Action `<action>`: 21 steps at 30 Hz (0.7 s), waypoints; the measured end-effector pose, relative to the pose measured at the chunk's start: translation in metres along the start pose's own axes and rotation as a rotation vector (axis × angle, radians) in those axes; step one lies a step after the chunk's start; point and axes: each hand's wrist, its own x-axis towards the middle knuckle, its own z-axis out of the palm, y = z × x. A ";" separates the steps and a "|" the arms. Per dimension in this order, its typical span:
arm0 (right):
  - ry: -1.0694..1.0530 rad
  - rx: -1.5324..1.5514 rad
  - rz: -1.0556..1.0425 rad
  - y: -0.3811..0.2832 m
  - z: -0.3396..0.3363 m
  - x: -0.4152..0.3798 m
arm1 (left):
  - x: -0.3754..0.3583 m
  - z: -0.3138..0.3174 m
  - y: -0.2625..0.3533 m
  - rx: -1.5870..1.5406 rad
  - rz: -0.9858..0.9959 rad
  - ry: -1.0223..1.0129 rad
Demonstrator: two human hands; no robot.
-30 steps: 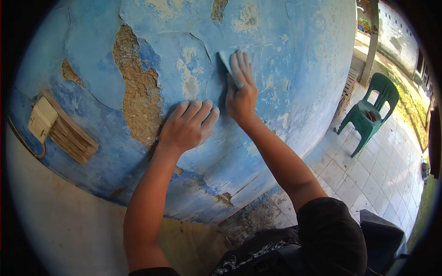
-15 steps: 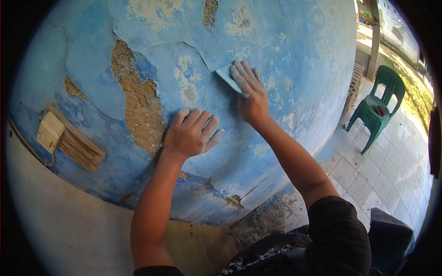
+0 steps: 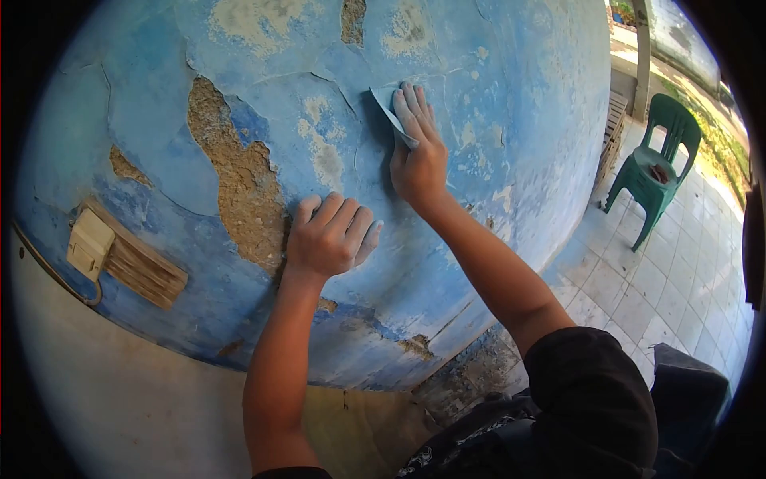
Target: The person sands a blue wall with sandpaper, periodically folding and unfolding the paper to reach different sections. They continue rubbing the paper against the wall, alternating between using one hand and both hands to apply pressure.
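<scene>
A: Left to right, quickly: what are we seeing?
B: A cream plastic box (image 3: pixel 90 239) is sitting on a brown wooden board (image 3: pixel 148 271), then a rough tan patch of bare plaster (image 3: pixel 239 191) is showing in the blue, peeling wall (image 3: pixel 152 72).
A: Left hand (image 3: pixel 329 239)?
B: Beside the patch, our fingers are bending, slightly apart, nothing visible in them. If we're leaning on that crumbly edge, plaster could be breaking loose and our support slipping.
A: Thin pale-blue sheet (image 3: pixel 388 116)?
B: Lying between the wall and our right hand (image 3: pixel 419 160), its left edge lifting. Our fingers are stretching over it, close together, tips parting a little; whether the thumb is pinching it, we cannot tell.
A: Risk?
B: With that edge standing free, it could be snagging on the raised paint crack (image 3: pixel 339 89), folding the sheet or pulling off a flake. Uneven pressure could be letting it slip, leaving our fingertips scraping.
A: Far right?
B: A green plastic armchair (image 3: pixel 654 194) is standing well apart.
</scene>
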 end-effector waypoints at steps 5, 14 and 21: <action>-0.197 0.035 -0.027 -0.017 -0.018 -0.055 | 0.001 0.002 0.001 0.017 -0.042 -0.018; -0.091 -0.020 0.012 -0.013 -0.013 -0.002 | 0.004 0.003 0.001 0.039 -0.073 -0.059; -0.293 0.006 -0.300 0.023 -0.032 -0.007 | 0.006 0.003 0.002 0.091 -0.125 -0.051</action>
